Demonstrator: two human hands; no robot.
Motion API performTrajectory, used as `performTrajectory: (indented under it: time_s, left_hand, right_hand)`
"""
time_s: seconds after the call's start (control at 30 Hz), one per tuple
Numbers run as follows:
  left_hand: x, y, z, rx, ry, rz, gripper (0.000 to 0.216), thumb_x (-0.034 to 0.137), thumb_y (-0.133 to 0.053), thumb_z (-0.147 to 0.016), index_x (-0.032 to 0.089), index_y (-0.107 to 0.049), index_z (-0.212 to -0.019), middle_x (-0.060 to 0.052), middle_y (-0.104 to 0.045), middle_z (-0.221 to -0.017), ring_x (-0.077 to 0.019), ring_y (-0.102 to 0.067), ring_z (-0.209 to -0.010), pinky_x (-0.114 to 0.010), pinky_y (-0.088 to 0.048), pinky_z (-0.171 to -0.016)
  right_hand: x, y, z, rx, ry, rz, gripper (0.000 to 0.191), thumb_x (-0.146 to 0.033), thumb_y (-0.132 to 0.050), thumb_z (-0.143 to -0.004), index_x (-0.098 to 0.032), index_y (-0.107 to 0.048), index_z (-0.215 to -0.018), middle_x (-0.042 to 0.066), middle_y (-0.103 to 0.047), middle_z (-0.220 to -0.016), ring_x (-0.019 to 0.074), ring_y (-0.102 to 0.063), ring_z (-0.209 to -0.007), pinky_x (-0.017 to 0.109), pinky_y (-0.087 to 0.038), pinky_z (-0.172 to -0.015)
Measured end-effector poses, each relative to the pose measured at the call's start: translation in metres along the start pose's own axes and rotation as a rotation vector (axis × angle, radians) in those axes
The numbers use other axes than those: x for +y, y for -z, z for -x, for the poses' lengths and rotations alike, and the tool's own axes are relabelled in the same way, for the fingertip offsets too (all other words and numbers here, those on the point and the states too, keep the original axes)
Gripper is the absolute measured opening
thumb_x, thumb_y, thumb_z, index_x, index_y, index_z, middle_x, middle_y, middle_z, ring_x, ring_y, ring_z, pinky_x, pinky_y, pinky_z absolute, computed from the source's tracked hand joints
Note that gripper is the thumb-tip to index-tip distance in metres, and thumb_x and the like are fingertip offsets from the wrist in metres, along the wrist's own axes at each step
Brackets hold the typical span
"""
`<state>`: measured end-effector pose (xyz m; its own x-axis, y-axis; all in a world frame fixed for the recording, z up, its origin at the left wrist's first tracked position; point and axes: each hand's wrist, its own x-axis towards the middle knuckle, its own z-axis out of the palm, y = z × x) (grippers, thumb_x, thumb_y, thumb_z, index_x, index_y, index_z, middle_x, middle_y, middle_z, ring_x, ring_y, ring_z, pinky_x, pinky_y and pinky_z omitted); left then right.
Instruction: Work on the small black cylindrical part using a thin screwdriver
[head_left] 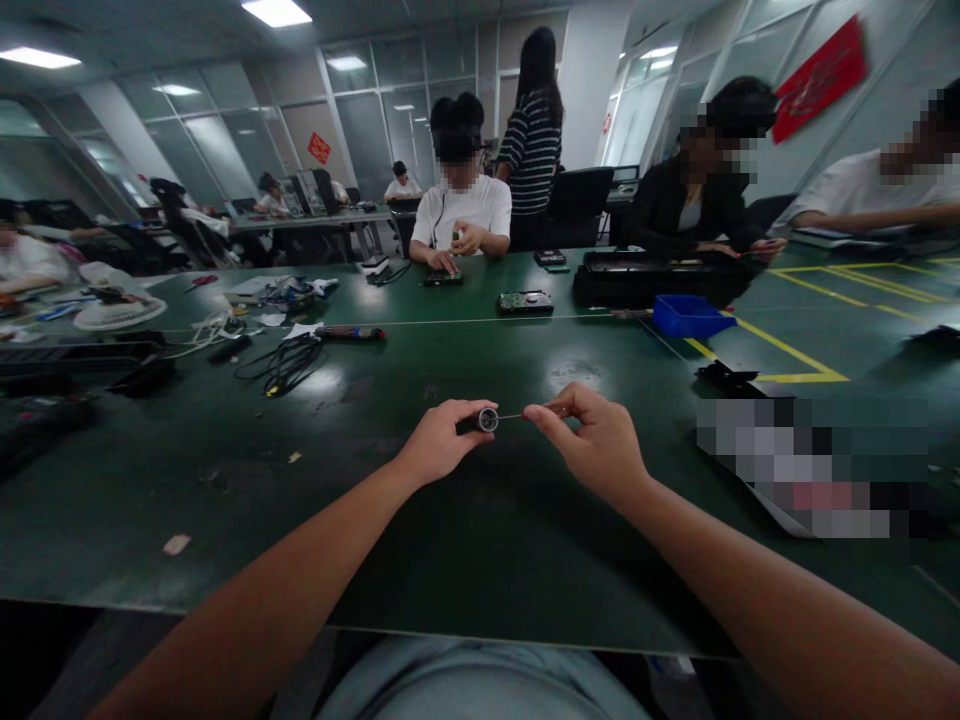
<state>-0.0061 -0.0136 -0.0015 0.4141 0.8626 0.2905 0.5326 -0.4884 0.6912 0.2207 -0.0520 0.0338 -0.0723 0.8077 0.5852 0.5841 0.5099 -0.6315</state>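
My left hand (439,440) is closed around a small dark cylindrical part with a round silvery end (487,419), held just above the green table (465,540). My right hand (592,440) is pinched on a thin wire-like piece (511,416) that runs from my fingertips to the cylinder's end. Both hands meet at the middle of the view, a little above the table surface.
A blue bin (688,315), a black tray (652,278) and a circuit board (525,301) lie further back. Black cables (283,365) and tools sit at the left. A dark flat object (727,377) lies at the right. Several people sit across the table.
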Motion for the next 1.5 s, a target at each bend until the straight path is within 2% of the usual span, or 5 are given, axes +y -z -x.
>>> performTrajectory:
  time_s: [0.37,0.57,0.73,1.07,1.5]
  left_hand:
    - [0.0010,0.0007,-0.0016,0.009,-0.006,-0.009,0.039,0.022,-0.074,-0.084,0.026,-0.068,-0.122,-0.003,-0.069,-0.122,-0.0227,-0.062,-0.113,-0.041,-0.044,-0.104]
    - [-0.0018,0.0004,-0.0016,0.009,-0.012,-0.014,0.039,0.023,-0.074,-0.084,0.028,-0.068,-0.123,-0.003,-0.069,-0.121,-0.0232,-0.062,-0.114,-0.042,-0.044,-0.105]
    - [-0.0042,-0.0001,-0.0011,-0.002,-0.028,-0.015,0.038,0.026,-0.073,-0.085,0.029,-0.067,-0.123,-0.003,-0.069,-0.122,-0.0230,-0.062,-0.114,-0.043,-0.044,-0.106]
    - [-0.0023,-0.0015,-0.0008,-0.010,-0.024,-0.038,0.037,0.025,-0.073,-0.085,0.028,-0.068,-0.122,-0.002,-0.069,-0.121,-0.0221,-0.062,-0.113,-0.040,-0.044,-0.105]
    - [0.0047,0.0017,-0.0015,-0.008,0.002,-0.051,0.039,0.024,-0.072,-0.086,0.026,-0.066,-0.124,-0.004,-0.068,-0.124,-0.0236,-0.061,-0.116,-0.043,-0.044,-0.106]
  right_hand:
    - [0.0014,-0.0018,0.0006,-0.060,0.111,-0.015,0.013,-0.021,-0.052,-0.092,-0.021,-0.065,-0.093,0.005,-0.071,-0.087,0.0197,-0.067,-0.082,0.033,-0.050,-0.073]
    - [0.0019,-0.0011,-0.0007,-0.160,-0.041,0.027,0.033,-0.039,-0.043,-0.100,-0.021,-0.068,-0.093,-0.001,-0.062,-0.061,0.0160,-0.059,-0.054,0.029,-0.041,-0.055]
    - [-0.0025,-0.0022,0.0005,-0.176,-0.060,0.026,0.030,-0.034,-0.046,-0.097,-0.017,-0.062,-0.116,0.001,-0.065,-0.069,0.0162,-0.059,-0.055,0.029,-0.040,-0.054]
    - [-0.0012,-0.0014,-0.0005,-0.178,-0.029,0.011,0.028,-0.035,-0.042,-0.100,-0.020,-0.065,-0.093,0.001,-0.064,-0.070,0.0164,-0.060,-0.061,0.030,-0.041,-0.059]
    - [0.0040,-0.0061,0.0022,-0.065,-0.098,-0.201,0.017,-0.034,-0.057,-0.093,-0.021,-0.057,-0.104,0.006,-0.069,-0.091,0.0212,-0.067,-0.084,0.037,-0.051,-0.076]
